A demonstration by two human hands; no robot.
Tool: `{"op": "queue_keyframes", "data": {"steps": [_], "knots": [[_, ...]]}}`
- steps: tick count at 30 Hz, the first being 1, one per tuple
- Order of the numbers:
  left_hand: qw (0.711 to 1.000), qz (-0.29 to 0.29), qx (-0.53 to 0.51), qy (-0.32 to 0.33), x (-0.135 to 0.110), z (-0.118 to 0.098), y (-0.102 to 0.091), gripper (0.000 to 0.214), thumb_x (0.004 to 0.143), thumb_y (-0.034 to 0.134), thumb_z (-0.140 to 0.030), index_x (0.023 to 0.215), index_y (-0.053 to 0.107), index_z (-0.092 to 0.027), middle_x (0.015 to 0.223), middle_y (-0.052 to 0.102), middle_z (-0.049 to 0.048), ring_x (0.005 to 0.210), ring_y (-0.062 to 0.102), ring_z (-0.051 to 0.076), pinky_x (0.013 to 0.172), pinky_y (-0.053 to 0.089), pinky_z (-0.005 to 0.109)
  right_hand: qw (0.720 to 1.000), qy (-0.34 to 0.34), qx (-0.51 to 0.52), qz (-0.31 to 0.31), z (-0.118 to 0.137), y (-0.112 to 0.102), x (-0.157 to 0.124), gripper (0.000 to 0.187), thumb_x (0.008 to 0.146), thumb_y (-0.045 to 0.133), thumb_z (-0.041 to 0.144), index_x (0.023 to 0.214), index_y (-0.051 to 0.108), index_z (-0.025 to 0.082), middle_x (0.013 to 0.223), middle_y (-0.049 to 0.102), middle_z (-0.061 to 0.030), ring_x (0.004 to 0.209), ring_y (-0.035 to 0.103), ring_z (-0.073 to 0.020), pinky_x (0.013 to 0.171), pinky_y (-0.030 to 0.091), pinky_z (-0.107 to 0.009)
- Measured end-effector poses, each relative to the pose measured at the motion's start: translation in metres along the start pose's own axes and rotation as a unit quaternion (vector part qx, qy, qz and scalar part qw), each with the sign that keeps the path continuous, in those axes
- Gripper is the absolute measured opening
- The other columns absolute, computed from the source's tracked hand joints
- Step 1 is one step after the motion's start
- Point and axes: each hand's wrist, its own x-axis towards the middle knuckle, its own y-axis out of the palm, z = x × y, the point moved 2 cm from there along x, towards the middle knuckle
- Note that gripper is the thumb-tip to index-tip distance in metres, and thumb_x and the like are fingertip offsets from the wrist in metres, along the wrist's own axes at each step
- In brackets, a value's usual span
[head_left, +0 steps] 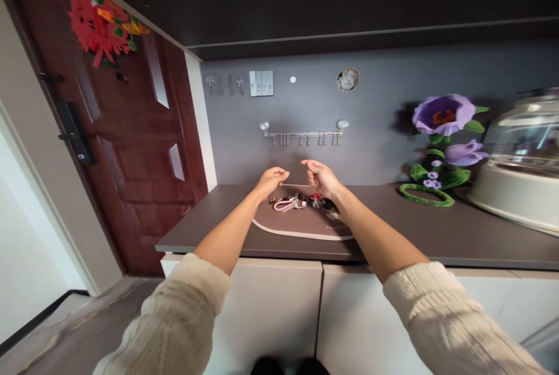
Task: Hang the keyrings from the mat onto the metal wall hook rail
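My left hand (271, 181) hovers above the left part of an oval brown mat (301, 230), its thumb and fingers drawn together with nothing visible in them. Over the mat's right part is my right hand (322, 178); its index finger points left, the other fingers are curled in, and I see nothing held. A gap separates the hands. Between and below them lies a pile of keys and key rings (297, 205), with a pink strap (282, 206) and a red piece (314, 196). My right wrist covers part of the mat. Behind, a clear rail with small hooks (304, 134) hangs on the grey wall.
On the right of the countertop (393, 235) stand purple plush flowers (444, 116) with a green ring base (425, 195) and a white appliance with a clear dome (524, 183). A dark shelf (327, 2) overhangs the counter. A red-brown door (144, 188) is at left.
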Motion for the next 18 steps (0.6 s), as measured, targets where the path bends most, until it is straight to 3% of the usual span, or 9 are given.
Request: {"op": "queue_keyframes", "data": {"steps": [3,6,12,18], "knots": [[0.995,0.018,0.095,0.015,-0.003,0.010,0.004,0.025,0.066,0.059,-0.035,0.082,0.056,-0.016,0.057,0.049,-0.0044,0.051,0.042,0.006,0.051,0.032,0.020,0.996,-0.031,-0.057,-0.059,-0.012,0.001,0.004,0.030,0.069,0.055,0.025,0.098,0.048,0.021,0.070,0.053,0.0045,0.051,0.047,-0.0061,0.045,0.035,-0.018],[0.981,0.067,0.183,0.023,-0.008,0.017,0.006,0.021,0.066,0.058,-0.030,0.079,0.060,-0.015,0.059,0.052,-0.0027,0.054,0.044,0.008,0.053,0.034,0.020,0.981,-0.049,-0.162,-0.093,-0.028,-0.005,0.008,0.029,0.069,0.053,0.024,0.098,0.049,0.020,0.076,0.053,0.0030,0.055,0.048,-0.0066,0.049,0.038,-0.019],[0.941,0.154,0.296,0.049,-0.012,0.024,0.005,0.023,0.069,0.054,-0.036,0.070,0.064,-0.016,0.060,0.058,-0.0007,0.052,0.045,0.009,0.050,0.030,0.021,0.917,-0.051,-0.389,-0.069,-0.041,-0.013,0.012,0.021,0.074,0.050,0.021,0.093,0.056,0.016,0.071,0.057,0.0005,0.060,0.050,-0.0084,0.064,0.042,-0.023],[0.918,0.206,0.335,0.047,-0.014,0.025,0.005,0.028,0.073,0.048,-0.037,0.066,0.063,-0.015,0.051,0.052,-0.0027,0.047,0.039,0.008,0.049,0.026,0.022,0.863,-0.061,-0.499,-0.053,-0.040,-0.008,0.010,0.022,0.076,0.048,0.017,0.096,0.058,0.015,0.077,0.063,-0.0040,0.070,0.056,-0.0112,0.073,0.042,-0.024]]}}
